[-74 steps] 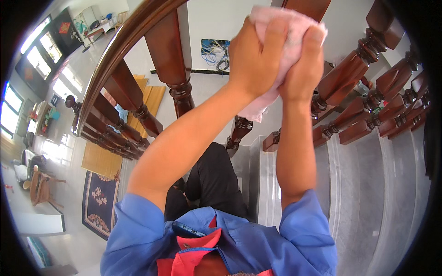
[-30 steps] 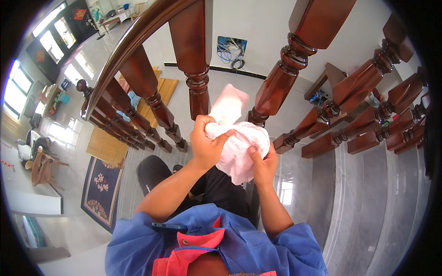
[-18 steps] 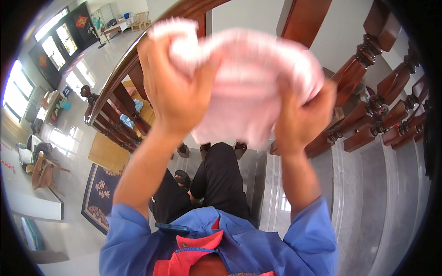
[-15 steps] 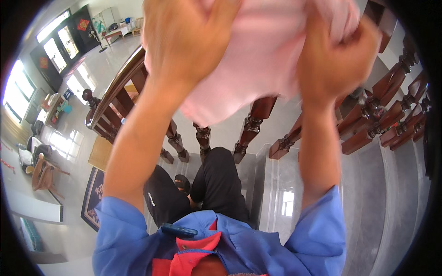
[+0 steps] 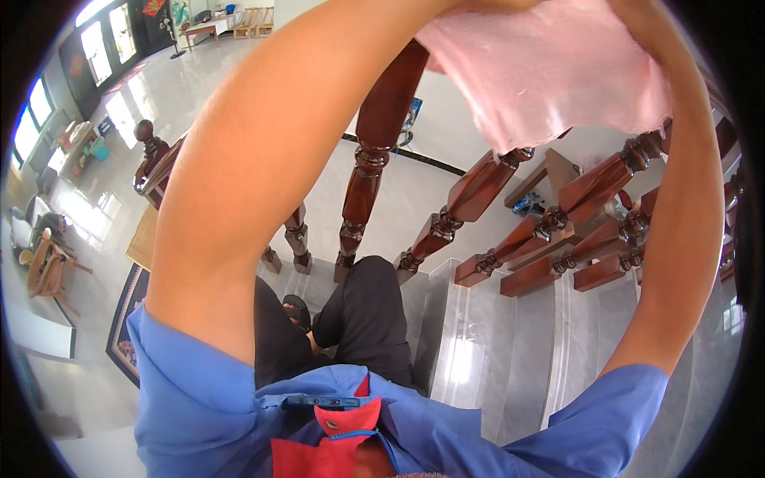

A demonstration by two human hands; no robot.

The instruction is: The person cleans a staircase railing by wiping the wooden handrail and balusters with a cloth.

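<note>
A pink cloth (image 5: 558, 76) hangs at the top right, in front of the dark wooden balusters. Both of my arms reach up to it, one at each side. Only a sliver of my left hand (image 5: 500, 4) shows at the top edge, above the cloth's upper border. My right hand (image 5: 633, 11) is mostly cut off beside the cloth's upper right corner. The fingers of both hands are out of sight, so their hold on the cloth cannot be made out. The cloth's lower edge droops across the baluster tops.
Turned wooden balusters (image 5: 370, 159) rise from grey stone stairs (image 5: 510, 350) in front of me and to the right. A newel post (image 5: 151, 142) stands at the left. Beyond lie a glossy floor, a wooden chair (image 5: 54, 271), a patterned rug (image 5: 127, 334) and a far table (image 5: 209, 29).
Both hands have moved up and mostly out of the picture. The pink cloth has shifted up and to the right, uncovering more balusters. My arms now bow wider apart.
</note>
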